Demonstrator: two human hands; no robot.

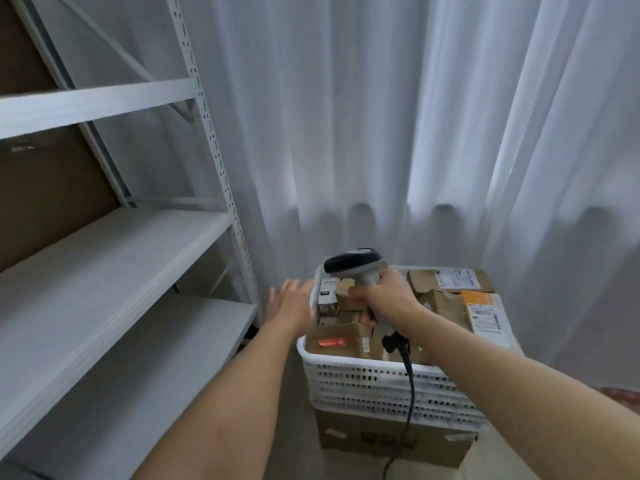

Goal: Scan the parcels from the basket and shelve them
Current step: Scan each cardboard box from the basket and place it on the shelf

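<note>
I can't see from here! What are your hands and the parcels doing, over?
Right hand grips scanner over basket. Left hand open, reaching for basket's left rim. Parcels all in basket. Nothing blocking.

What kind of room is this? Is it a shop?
Probably a parcel storeroom, not a shop: a white plastic basket full of labelled cardboard parcels, tall grey metal shelves, and a grey handheld barcode scanner held in the right hand.
</note>
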